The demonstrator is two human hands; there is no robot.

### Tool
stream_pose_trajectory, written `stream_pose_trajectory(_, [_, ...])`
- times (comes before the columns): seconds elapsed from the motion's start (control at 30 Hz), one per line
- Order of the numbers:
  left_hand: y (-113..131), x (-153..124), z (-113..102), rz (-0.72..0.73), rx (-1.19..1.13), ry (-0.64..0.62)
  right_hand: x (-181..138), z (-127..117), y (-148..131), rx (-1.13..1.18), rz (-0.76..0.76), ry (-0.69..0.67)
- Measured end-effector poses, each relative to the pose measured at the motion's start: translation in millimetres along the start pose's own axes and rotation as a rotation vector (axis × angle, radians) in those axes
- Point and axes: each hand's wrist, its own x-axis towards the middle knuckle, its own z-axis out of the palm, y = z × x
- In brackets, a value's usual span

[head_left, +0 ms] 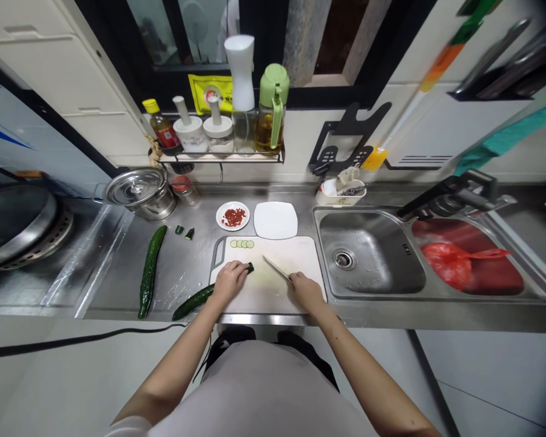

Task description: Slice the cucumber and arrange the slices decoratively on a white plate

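Note:
My left hand (230, 282) is closed over a dark green cucumber (193, 303), whose cut end sticks out past my fingertips while its long part runs back over the board's left edge. In my right hand (307, 293) is a knife (276, 267), its blade pointing up and left, apart from the cucumber. Beneath both hands lies a white cutting board (295, 255) with a grey handle. Several thin cucumber slices (242, 244) overlap in a row near its top left. My palm hides the cucumber's middle.
Behind the board stand a plate of chopped red pieces (233, 217) and a white square plate (275, 220). Left are another cucumber (152, 272), two cut-off ends (189, 233) and a steel pot (141, 193). The sink (373, 252) is right; a red bag (450, 266) lies in its second basin.

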Motion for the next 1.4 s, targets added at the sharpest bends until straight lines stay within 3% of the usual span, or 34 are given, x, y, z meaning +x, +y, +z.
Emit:
stream_pose_trajectory(0.13, [-1.7,3.7,0.0,0.010,-0.005,-0.024,2.6,-1.8,-9.5,0.123,-0.003,-0.003])
stream_pose_trajectory(0.37, [-4.0,3.6,-0.8,0.064,-0.001,-0.034,3.1,8.4,-51.6,0.344,-0.105,0.030])
stream_pose_trajectory(0.6, [-8.1,9.4,-6.9,0.034,-0.026,-0.085,10.4,20.7,-64.8,0.341,-0.107,0.055])
stream_pose_trajectory(0.87, [-11.1,12.7,-14.8,-0.014,-0.051,-0.160,10.1,18.1,-66.2,0.361,-0.102,0.047])
stream_pose_trajectory(1.2, [-17.9,-1.2,-10.7,-0.010,-0.100,-0.048,9.5,12.4,-78.4,0.351,-0.147,0.006])
stream_pose_trajectory(1.4, [-22.5,2.3,-12.2,0.033,-0.158,-0.058,6.8,8.6,-86.5,0.269,-0.148,-0.015])
